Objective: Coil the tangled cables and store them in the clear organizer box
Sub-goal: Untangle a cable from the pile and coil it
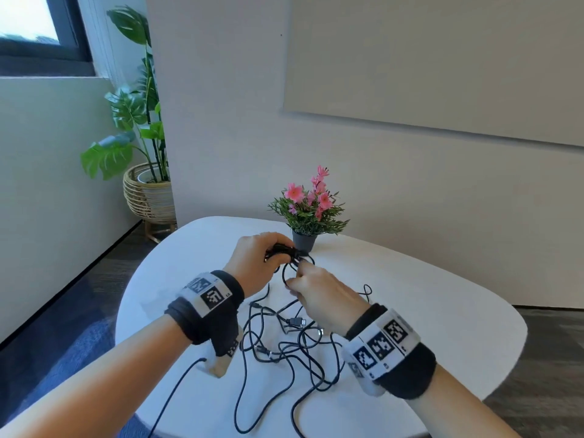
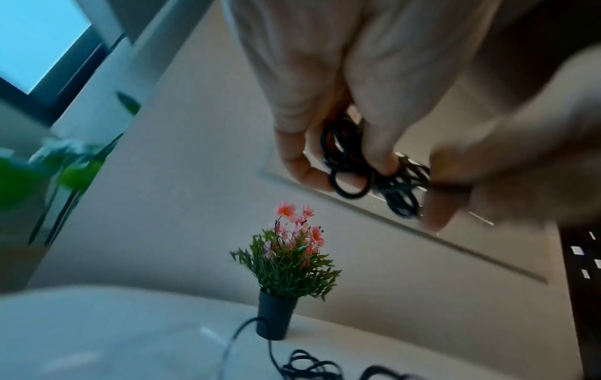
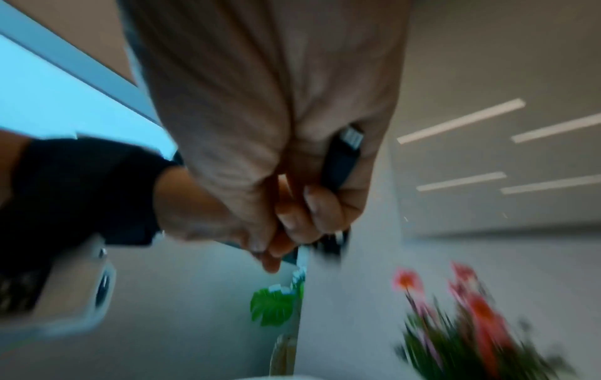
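Observation:
Above the white table [image 1: 410, 311] my left hand [image 1: 274, 248] grips a small coil of black cable [image 1: 286, 249]. The left wrist view shows its thumb and fingers curled round the coil's loops [image 2: 349, 167]. Just to the right and nearer, my right hand [image 1: 297, 277] pinches the strand running out of that coil. In the right wrist view its curled fingers [image 3: 309, 205] also hold a black USB plug [image 3: 341, 162]. Several tangled black cables [image 1: 284, 346] lie loose on the table below both hands. No clear organizer box is in view.
A small pot of pink flowers [image 1: 305, 241] stands on the table just behind my hands. A cable end [image 1: 177, 384] trails off the table's near edge. On the floor at the far left is a large leafy plant in a wicker basket [image 1: 148, 194]. A wall runs behind the table.

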Motion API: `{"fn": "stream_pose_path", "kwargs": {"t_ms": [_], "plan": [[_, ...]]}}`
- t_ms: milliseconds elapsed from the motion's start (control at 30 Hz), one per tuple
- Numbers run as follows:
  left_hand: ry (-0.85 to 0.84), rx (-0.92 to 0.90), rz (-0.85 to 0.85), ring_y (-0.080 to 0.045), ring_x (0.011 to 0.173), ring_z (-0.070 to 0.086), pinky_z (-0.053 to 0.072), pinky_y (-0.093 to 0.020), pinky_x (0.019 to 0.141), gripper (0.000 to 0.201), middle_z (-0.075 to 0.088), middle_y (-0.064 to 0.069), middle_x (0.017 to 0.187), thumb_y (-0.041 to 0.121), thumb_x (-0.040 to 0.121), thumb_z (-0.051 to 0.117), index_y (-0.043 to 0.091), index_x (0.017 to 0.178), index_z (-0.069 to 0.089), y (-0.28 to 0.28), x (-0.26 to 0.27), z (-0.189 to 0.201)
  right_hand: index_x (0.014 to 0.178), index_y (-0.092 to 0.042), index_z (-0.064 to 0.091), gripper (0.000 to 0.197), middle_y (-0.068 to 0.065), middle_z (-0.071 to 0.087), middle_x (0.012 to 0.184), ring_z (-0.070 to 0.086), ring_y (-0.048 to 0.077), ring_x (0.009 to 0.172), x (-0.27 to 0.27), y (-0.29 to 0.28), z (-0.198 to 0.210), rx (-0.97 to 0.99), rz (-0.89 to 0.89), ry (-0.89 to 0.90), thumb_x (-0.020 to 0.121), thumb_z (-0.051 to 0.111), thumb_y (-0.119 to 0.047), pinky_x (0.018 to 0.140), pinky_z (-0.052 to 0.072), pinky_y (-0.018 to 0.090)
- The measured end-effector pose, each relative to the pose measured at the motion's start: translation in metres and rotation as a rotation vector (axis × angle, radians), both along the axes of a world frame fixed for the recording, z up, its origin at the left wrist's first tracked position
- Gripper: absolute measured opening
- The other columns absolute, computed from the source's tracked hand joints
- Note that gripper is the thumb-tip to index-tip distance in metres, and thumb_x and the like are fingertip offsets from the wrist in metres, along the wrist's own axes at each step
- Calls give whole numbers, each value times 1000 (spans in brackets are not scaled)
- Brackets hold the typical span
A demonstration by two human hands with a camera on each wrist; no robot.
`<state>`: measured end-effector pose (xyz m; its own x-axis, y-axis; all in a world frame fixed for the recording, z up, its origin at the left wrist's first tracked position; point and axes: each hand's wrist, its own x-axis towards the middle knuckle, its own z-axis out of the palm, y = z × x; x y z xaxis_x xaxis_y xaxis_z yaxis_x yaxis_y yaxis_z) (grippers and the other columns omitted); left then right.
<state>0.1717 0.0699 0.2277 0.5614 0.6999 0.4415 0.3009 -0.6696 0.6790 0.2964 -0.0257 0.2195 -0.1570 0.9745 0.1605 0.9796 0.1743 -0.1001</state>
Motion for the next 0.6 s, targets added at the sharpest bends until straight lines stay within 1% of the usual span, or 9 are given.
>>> {"fn": "stream_pose_path", "kwargs": {"t_ms": [100,200,267,333,367,433,467,533,600], "plan": [[197,109,-128,-13,73,53,35,-11,68,18,68,-3,90,3,84,60,10,99,68,-10,0,-3,96,-8,70,20,1,42,87,52,22,82,-1,-5,35,61,41,29,93,55,-19,68,43,36],[144,102,-219,-18,74,61,46,-23,69,15,70,-2,87,5,84,62,13,95,67,-15,-4,-4,90,-26,74,13,-11,49,78,44,8,73,14,-9,66,170,40,38,87,63,-31,60,32,26],[118,65,-246,-13,82,64,48,-16,74,21,70,4,92,10,87,62,19,105,64,-14,-10,-4,84,-31,75,6,-14,56,72,45,1,64,29,-8,67,230,35,185,80,71,-33,55,35,25],[103,-14,-276,-4,88,62,44,-7,78,31,66,11,97,11,89,59,25,116,58,-17,-15,-5,78,-27,76,6,-11,63,70,51,4,61,39,-5,60,246,28,376,74,77,-31,54,43,28],[98,-48,-294,-1,91,61,43,-6,79,35,65,13,99,10,90,57,29,119,55,-20,-16,-5,75,-23,77,8,-6,66,70,54,11,60,42,-3,57,242,16,485,71,80,-30,55,44,30],[68,-116,-328,1,93,60,44,-7,81,40,63,14,102,10,91,55,33,123,50,-27,-18,-7,71,-18,77,15,5,69,70,55,27,61,47,-1,50,217,-14,690,65,82,-30,56,44,33],[27,-152,-339,0,93,60,45,-9,82,40,64,12,104,9,91,55,34,122,48,-30,-18,-7,70,-18,77,18,7,70,70,56,31,62,48,-2,45,210,-36,772,62,82,-33,58,45,35],[-105,-214,-328,-4,93,61,48,-14,84,37,65,6,104,6,91,55,34,116,50,-34,-18,-7,65,-19,75,15,4,72,68,60,28,61,47,-1,33,225,-90,908,60,82,-32,62,50,34],[-292,-306,-279,-10,85,62,50,-18,81,33,66,2,98,-1,90,53,28,106,57,-36,-16,-5,60,-22,72,12,-5,69,59,58,10,55,45,1,23,282,-127,1010,65,81,-17,59,47,22]]}}
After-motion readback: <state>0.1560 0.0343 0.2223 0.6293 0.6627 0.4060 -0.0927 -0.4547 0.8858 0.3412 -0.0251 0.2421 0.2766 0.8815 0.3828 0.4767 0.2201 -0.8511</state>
